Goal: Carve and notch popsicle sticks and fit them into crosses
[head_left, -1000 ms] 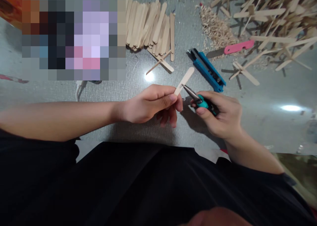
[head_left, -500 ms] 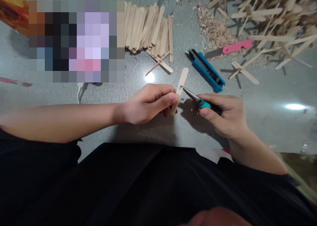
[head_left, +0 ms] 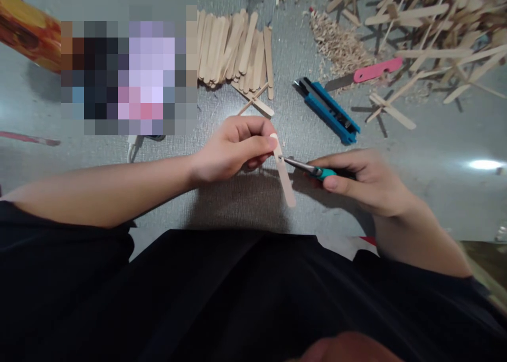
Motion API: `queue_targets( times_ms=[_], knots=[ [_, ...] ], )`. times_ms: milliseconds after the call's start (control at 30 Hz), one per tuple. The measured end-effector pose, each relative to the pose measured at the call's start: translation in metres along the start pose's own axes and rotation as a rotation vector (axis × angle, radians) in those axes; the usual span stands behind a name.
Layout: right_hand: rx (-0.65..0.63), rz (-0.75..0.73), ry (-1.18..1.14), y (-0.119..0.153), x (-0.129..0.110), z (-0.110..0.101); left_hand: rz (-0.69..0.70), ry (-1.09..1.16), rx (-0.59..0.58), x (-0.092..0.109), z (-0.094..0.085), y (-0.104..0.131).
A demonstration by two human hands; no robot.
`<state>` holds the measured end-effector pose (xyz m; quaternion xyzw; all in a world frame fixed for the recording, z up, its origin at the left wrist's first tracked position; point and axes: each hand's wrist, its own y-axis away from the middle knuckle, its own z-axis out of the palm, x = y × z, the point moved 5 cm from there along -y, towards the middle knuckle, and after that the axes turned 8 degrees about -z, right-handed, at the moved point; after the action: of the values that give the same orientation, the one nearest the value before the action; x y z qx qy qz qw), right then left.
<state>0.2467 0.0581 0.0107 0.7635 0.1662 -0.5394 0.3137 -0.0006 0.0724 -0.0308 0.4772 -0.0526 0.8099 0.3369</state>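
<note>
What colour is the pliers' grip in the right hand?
The pliers' grip is teal where it shows clearly, in the head view.

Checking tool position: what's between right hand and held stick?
Teal-handled pliers, held in the right hand, their tip at the stick; shown in the head view.

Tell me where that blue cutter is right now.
In the head view, the blue cutter lies right of centre on the table, just beyond the right hand and beside the pink-handled blade.

Head-worn view, facing down, above the table (head_left: 443, 177)
</note>
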Motion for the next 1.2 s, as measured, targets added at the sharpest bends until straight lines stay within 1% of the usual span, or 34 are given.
queue_targets(
  times_ms=[67,167,267,367,500,567,700,800,900,967,1100,1200],
  knots=[
    [-0.028,0.0,-0.022,0.0,-0.001,0.002,-0.018,0.012,-0.023,0.002,0.002,0.0],
    [-0.041,-0.007,-0.044,0.0,0.0,0.003,-0.001,-0.025,-0.042,0.006,0.005,-0.001],
    [-0.022,-0.017,-0.047,0.0,0.004,0.002,-0.014,-0.063,-0.014,0.006,0.004,-0.001],
    [0.043,-0.065,-0.017,0.002,0.007,-0.002,-0.011,-0.046,0.026,0.004,0.001,-0.001],
    [0.182,-0.127,0.065,0.004,0.008,-0.009,0.033,-0.055,0.058,0.005,-0.001,0.001],
    [0.238,-0.163,0.107,0.004,0.007,-0.01,0.074,-0.129,0.069,0.007,0.001,0.002],
    [0.299,-0.269,0.166,0.004,0.003,-0.008,0.179,-0.301,0.102,0.011,0.003,0.008],
    [0.291,-0.304,0.247,0.002,0.001,-0.005,0.245,-0.343,0.148,0.011,0.0,0.011],
    [0.253,-0.307,0.238,0.0,0.002,-0.004,0.299,-0.354,0.172,0.012,-0.001,0.012],
    [0.228,-0.288,0.207,0.0,0.004,-0.005,0.307,-0.35,0.173,0.012,-0.001,0.012],
    [0.2,-0.187,0.143,0.001,0.007,-0.008,0.298,-0.314,0.155,0.012,-0.001,0.011],
    [0.159,-0.194,0.074,0.0,0.003,-0.007,0.275,-0.291,0.165,0.01,-0.002,0.011]
  ],
)
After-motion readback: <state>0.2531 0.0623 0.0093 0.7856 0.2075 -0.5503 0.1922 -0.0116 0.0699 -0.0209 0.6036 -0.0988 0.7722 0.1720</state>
